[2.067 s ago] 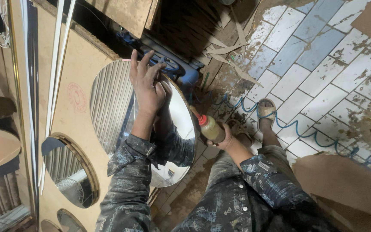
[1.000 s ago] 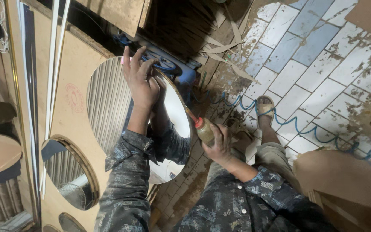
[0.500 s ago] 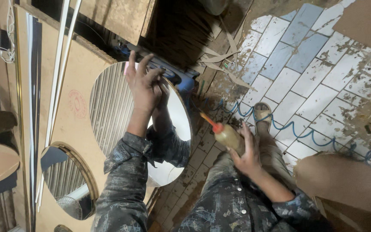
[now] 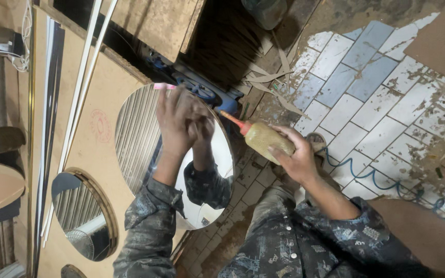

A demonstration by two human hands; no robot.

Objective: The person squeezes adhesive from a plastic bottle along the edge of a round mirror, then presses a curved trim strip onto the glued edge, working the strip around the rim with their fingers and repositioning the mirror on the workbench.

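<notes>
Mirror [image 4: 145,139] — the big round one — leans in its cut-out in the brown board [image 4: 86,134], and my left hand [image 4: 176,121] lies flat on the glass, fingers together and pressed against it to hold it steady. My right hand [image 4: 297,157] is wrapped around the glue bottle [image 4: 263,138], fingers closed on its yellowish body, red nozzle aimed at the mirror's right edge but not touching it. I judge this to be the gluing step: the glass is seated and the bead along the rim is not yet laid. Next move, as I see it, calls for bringing the nozzle tip right into the seam between glass and board, and squeezing gently while the left hand keeps pressing. Against half a second ago, the bottle has come up from low beside my knee toward the rim — and my left fingers, splayed then, have drawn together. A smaller mirror [image 4: 81,216] sits below, near the blue coiled hose [image 4: 382,183] on the tiles.
</notes>
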